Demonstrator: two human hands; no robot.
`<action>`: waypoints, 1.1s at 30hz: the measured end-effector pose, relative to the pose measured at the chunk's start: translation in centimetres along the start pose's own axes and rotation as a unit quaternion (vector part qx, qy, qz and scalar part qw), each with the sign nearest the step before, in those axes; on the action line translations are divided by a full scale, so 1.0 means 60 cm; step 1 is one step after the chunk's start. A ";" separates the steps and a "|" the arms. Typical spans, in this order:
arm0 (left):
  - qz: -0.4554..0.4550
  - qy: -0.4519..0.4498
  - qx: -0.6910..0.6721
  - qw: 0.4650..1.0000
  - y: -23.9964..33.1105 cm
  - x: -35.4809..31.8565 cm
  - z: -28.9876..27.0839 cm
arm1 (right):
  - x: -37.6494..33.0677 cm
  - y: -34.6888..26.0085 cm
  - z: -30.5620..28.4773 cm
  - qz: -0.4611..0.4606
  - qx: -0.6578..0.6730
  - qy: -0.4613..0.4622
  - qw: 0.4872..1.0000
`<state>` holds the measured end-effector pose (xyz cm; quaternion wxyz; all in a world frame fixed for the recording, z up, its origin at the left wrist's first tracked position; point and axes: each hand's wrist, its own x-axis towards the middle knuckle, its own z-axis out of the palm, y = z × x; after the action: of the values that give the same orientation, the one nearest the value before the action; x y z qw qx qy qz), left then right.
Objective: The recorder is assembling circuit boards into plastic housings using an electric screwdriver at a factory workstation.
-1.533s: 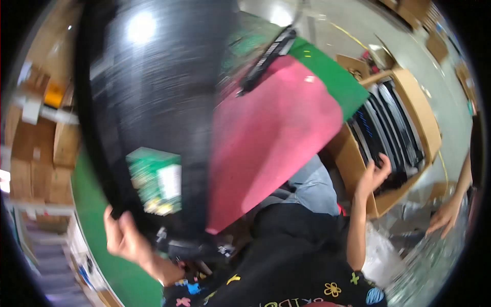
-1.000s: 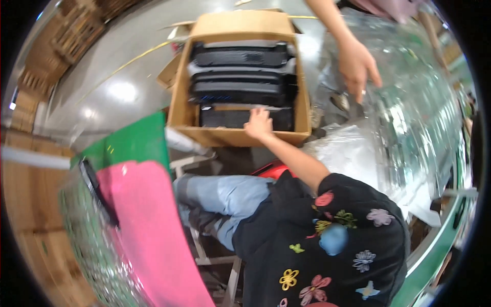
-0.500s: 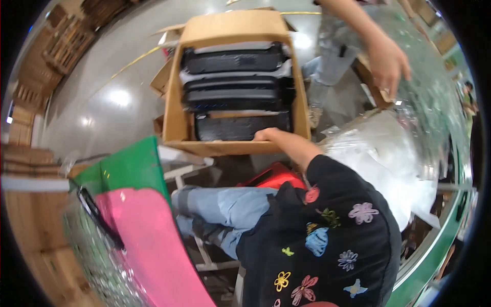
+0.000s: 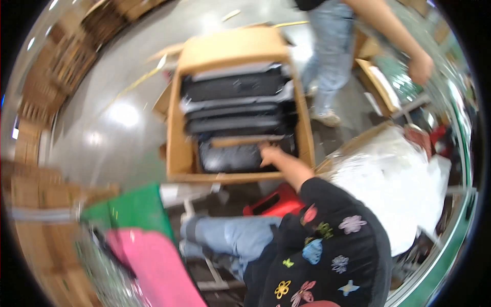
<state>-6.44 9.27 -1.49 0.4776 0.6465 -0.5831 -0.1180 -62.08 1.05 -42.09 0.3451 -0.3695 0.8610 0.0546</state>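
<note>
My right arm, in a short black sleeve, reaches into an open cardboard box. In the box lie several long black plastic parts, with whitish sheets between some of them. My right hand is closed over the upper edge of the nearest black plastic panel, toward its right end. The thumb shows on the panel's face; motion blurs the other fingers. My left hand is outside the picture.
A green board and a pink mat are at the lower left. White wrapped sheets lie at the right, and a red plastic object sits below the box. A co-worker's hand is at the upper right.
My right hand has gone from the box's near edge to the panel's upper edge. Cardboard now shows behind that panel. The co-worker's hand has moved right, away from the white sheets.
</note>
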 end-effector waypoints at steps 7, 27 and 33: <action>0.084 -0.192 -0.160 0.965 0.007 0.078 0.223 | 0.018 -0.034 -0.010 0.048 0.035 0.060 0.996; 0.126 -0.400 -0.306 0.855 0.092 0.100 0.368 | -0.091 -0.043 -0.049 -0.065 0.028 0.194 0.978; 0.193 -0.356 -0.314 0.859 0.093 0.067 0.336 | -0.158 -0.035 -0.129 -0.123 0.006 0.263 0.957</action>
<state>-23.14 -3.14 -6.05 0.4284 0.2508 -0.7584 -0.4224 -60.36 2.51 -29.89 0.1128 -0.4721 0.8694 -0.0927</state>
